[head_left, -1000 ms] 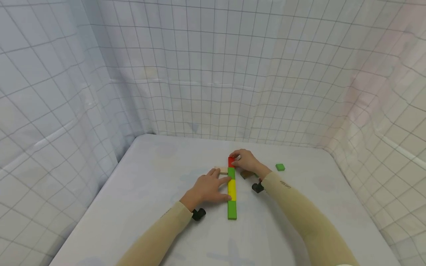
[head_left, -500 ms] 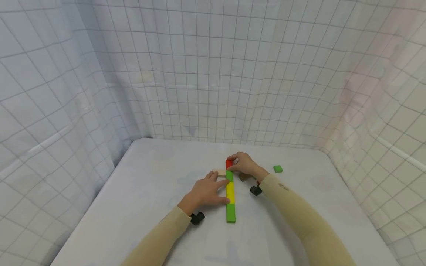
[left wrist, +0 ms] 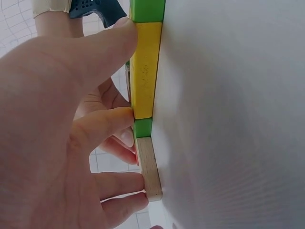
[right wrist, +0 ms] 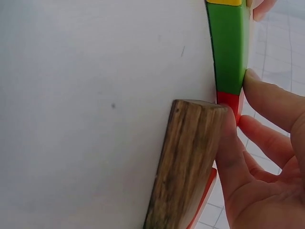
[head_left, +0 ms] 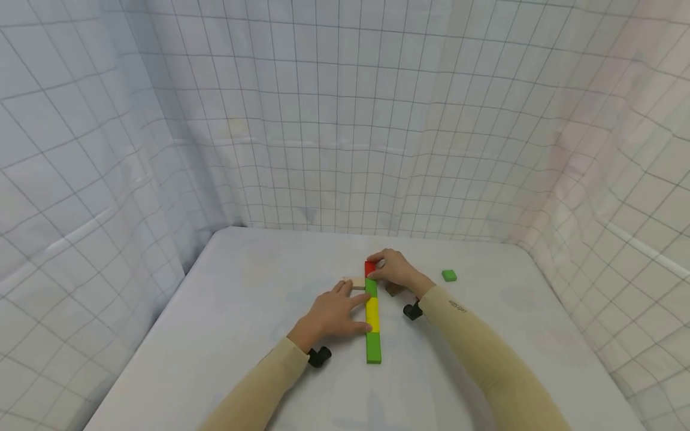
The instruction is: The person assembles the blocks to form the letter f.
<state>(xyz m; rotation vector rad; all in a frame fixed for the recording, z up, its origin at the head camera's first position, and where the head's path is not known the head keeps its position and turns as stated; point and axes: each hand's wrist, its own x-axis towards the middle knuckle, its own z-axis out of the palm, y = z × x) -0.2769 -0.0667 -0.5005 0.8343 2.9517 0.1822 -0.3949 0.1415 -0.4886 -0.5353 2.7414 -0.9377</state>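
Left hand [head_left: 330,312] spread, right hand [head_left: 393,267] pinching

Over the white table [head_left: 259,305], the right sleeve [head_left: 480,353] carries lettering [head_left: 457,306] too small for me to read. A row of blocks [head_left: 372,308] runs between the hands: the left touches its yellow block [left wrist: 145,71], the right holds the red block [head_left: 369,268] at its far end. A small green block [head_left: 449,275] lies apart.

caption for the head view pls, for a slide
Two hands touch a row of red, green and yellow blocks on a white table.
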